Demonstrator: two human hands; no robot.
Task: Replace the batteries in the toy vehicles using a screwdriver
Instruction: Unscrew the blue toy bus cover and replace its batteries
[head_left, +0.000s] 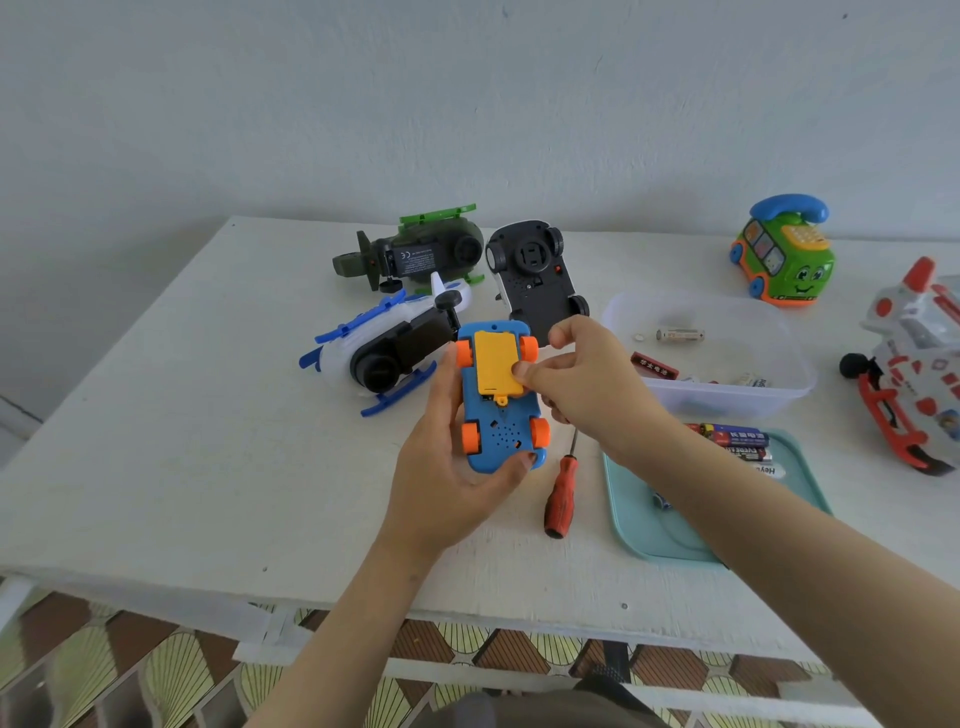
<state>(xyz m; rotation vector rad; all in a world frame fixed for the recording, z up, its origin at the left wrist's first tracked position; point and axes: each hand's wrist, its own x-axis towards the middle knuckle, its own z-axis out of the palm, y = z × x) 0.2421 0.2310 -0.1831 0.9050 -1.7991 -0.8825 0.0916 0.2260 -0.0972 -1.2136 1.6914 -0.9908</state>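
Blue toy car (501, 431) held belly-up above the counter (208, 415), just in front of the other toys; left hand (447, 462) cradles it from below, fingers curled up its left side, thumb hooked over the near end; right hand (587, 374) pinches the right edge of the yellow battery cover (493, 364), which sits slightly skewed on the underside, its tab toward the near end. Whether the cover is going on or coming off cannot be told. Judged handling: car is hollow hard plastic, light, stiff, smooth enough to slip if squeezed at the orange wheels, which will roll; best taken by the flat body sides between the axles, as the left hand has it. Cover looks thin and a bit springy; tab and hinge lugs are the weak points, so take it by the long edges and seat it flat, no prying. Screwdriver (561, 493) lies free on the counter just right of the car, ribbed red handle toward the person, an easy grip. Fresh batteries (732, 439) rest on a teal tray (670, 535) under the right forearm; a clear tub (727, 397) behind holds a loose battery and scraps. White helicopter (384, 343) and black car (535, 275) lie upturned nearby.
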